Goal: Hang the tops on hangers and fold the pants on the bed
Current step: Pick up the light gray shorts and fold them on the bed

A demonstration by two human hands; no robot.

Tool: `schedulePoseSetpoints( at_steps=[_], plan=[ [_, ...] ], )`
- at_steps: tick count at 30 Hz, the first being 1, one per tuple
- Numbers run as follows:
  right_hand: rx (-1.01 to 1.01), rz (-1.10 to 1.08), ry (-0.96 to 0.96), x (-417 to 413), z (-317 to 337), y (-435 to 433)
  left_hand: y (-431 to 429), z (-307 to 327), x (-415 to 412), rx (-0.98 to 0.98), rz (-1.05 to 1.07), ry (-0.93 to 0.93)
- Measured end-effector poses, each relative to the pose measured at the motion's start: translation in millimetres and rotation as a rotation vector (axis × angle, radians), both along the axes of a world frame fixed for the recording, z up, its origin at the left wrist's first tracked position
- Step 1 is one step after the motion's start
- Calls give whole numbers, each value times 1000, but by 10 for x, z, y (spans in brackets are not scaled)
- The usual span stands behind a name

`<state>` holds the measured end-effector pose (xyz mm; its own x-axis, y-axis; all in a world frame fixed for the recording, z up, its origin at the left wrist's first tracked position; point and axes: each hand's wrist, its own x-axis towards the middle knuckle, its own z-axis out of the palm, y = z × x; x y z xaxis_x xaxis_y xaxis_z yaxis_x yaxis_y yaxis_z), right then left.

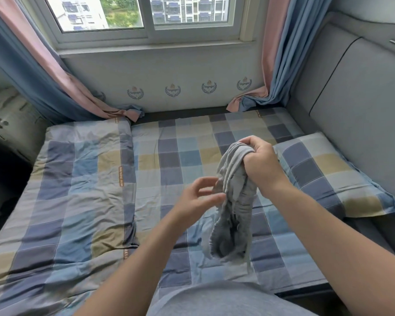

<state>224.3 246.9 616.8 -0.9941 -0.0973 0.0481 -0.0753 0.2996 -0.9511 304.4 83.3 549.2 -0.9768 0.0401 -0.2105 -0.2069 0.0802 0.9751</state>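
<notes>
1. The bed [192, 137], under a checked sheet, lies below everything. The grey garment [233, 213] hangs in the air over its middle, seemingly clear of the sheet.
2. A rumpled quilt [66, 190] lies on the left and a pillow [328, 174] on the right. Laying the garment across either would likely make the fold crooked, so the flat strip between them is the safer spot.
3. The garment is bunched into a twisted rope with its long axis close to vertical. The gathered top sits in a fist, and the darker, ribbed end points down toward the person. I cannot tell whether it is pants or a top. Sorting it wrongly is 1 risk, and the twist hiding its edges is another.
4. The right hand [260, 160] clenches the top bunch. With only 1 grip, the slack cloth could slide out.
5. The left hand [198, 199] has its fingers spread, tips touching the garment's left edge and closed on nothing.
</notes>
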Motion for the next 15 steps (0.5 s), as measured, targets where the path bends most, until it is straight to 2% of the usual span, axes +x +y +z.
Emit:
schedulePoseSetpoints(
  at_steps=[4, 8, 10, 13, 15],
  plan=[
    [-82, -31, -46, 28, 77, -34, 184, -62, -33, -201, -82, 59],
    [-229, -56, -130, -2, 136, -45, 331, -200, -153, -444, 42, 113],
    [-290, -118, -159, -48, 141, -4, 320, -341, -196, -552, 127, 46],
    [-373, -253, -228, -138, 64, 129, 132, -622, -174, -595, 236, -175],
    [-351, -317, -260, -205, -75, 258, -69, -795, -110, -625, 273, -273]
  ],
)
